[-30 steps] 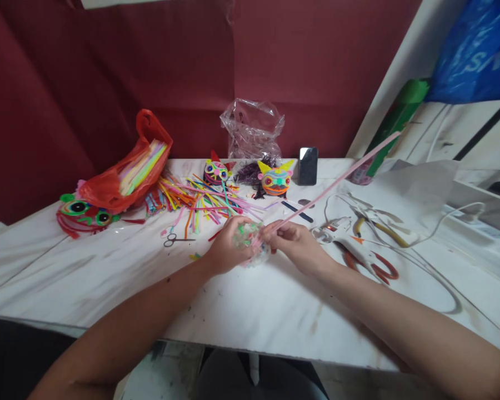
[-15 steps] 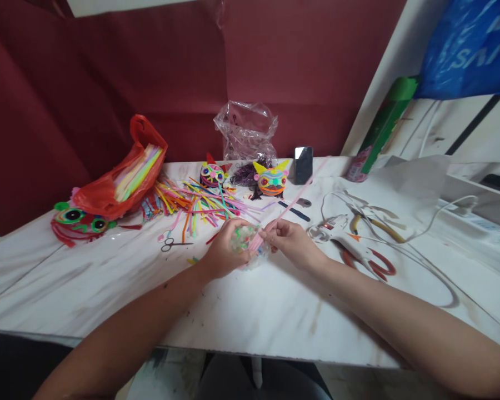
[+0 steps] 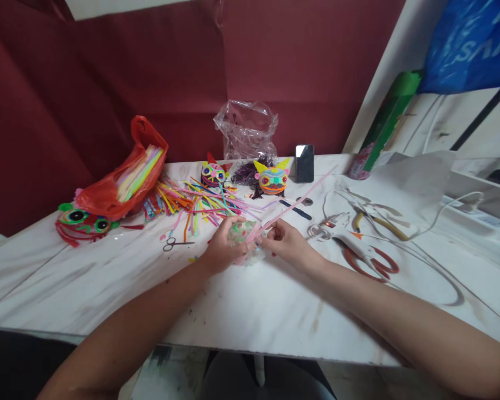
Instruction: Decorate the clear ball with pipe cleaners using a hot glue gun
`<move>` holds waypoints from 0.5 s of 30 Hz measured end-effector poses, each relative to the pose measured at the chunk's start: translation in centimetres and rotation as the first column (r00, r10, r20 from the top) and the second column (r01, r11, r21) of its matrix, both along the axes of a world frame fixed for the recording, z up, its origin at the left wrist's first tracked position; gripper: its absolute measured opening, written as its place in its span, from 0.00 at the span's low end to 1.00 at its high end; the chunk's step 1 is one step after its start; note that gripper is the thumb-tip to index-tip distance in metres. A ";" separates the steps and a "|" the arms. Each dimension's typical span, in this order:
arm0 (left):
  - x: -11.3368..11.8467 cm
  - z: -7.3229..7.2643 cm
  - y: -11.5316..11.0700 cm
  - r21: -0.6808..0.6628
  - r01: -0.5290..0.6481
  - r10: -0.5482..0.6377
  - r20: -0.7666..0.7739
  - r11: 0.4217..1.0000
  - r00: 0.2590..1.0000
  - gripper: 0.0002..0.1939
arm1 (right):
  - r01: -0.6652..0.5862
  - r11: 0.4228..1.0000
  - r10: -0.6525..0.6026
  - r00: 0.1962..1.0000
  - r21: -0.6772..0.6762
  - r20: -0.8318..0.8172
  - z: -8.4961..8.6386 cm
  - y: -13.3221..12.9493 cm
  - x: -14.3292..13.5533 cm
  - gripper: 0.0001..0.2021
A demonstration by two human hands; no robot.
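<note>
My left hand (image 3: 223,244) is wrapped round the side of a translucent, whitish ball (image 3: 238,233) with green and other coloured flecks. Pink pipe cleaners (image 3: 302,198) lie across the front of the ball, and their long free ends stick out up and to the right. At the ball's right side my right hand (image 3: 286,242) has its fingers bent and pinched together where the pink strands leave the ball. The fingertips are small and a little blurred. Behind the hands lies a spread of loose coloured pipe cleaners (image 3: 200,203).
Small scissors (image 3: 177,243) lie left of my hands. To the right are a glue gun (image 3: 350,236) with its cable, yellow-handled pliers (image 3: 383,226) and a red-handled tool (image 3: 385,264). Decorated animal heads (image 3: 272,180), a phone (image 3: 304,164) and a red bag (image 3: 125,186) stand behind.
The ball has turned slightly in my left hand. My right fingers have slid down toward the ball, and the pink strands' free ends now lean further right.
</note>
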State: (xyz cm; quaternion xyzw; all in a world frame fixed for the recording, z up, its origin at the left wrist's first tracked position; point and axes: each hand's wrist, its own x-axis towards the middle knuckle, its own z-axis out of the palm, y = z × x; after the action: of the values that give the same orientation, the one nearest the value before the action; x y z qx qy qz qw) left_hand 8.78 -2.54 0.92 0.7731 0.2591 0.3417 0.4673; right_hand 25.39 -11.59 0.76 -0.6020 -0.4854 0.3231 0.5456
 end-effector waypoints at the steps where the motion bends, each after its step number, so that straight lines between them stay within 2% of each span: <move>1: 0.0 0.0 0.0 0.005 0.002 -0.002 0.002 1.000 1.000 0.28 | 0.005 1.000 -0.004 1.000 -0.005 0.022 0.0 0.0 0.0 0.24; 10: -0.2 0.1 0.2 0.114 0.059 -0.057 -0.021 0.992 0.998 0.26 | 0.061 0.998 -0.060 0.997 -0.025 0.047 -0.6 0.1 -0.1 0.25; 15: -0.3 0.2 0.5 0.027 0.091 -0.091 0.005 0.995 0.996 0.24 | 0.047 0.998 -0.045 0.997 -0.029 0.062 -0.4 0.0 0.0 0.23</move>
State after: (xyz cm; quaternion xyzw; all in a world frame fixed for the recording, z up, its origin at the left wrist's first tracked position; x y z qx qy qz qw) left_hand 8.52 -1.99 1.15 0.7893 0.2175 0.3257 0.4729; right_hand 25.37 -11.55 0.37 -0.6309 -0.4830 0.2993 0.5284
